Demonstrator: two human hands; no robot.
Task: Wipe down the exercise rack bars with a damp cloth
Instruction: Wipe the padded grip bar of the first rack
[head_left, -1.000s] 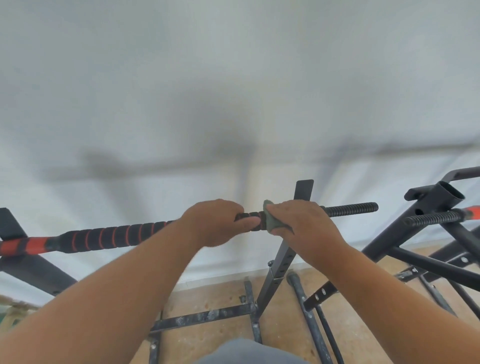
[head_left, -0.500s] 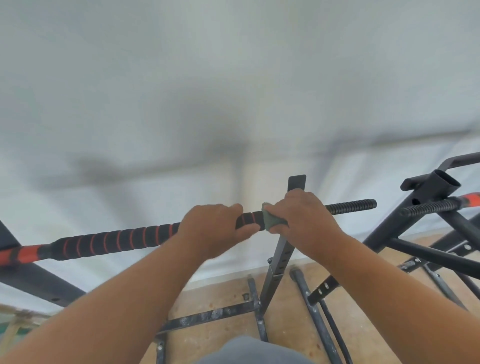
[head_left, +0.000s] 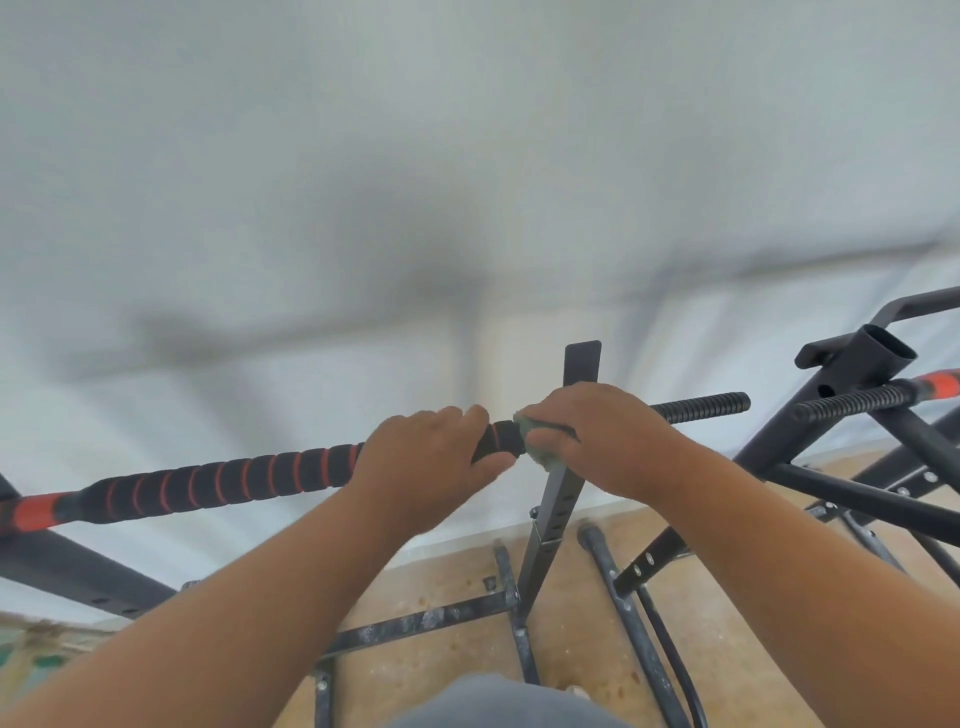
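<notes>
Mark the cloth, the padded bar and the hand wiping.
cloth (head_left: 535, 451): head view, green fold under thumb.
padded bar (head_left: 234, 480): head view, striped foam.
right hand (head_left: 605, 439): head view, back of hand.

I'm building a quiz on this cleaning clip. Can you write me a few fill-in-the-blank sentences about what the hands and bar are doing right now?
1. The green cloth is pressed onto the bar by the ____ hand.
2. The left hand grips the foam grip, which is black with ____ rings.
3. Beyond the right hand, the bar's threaded end is plain ____.
4. Both hands are ____ around the bar.

Missing words: right; orange; black; closed
</notes>
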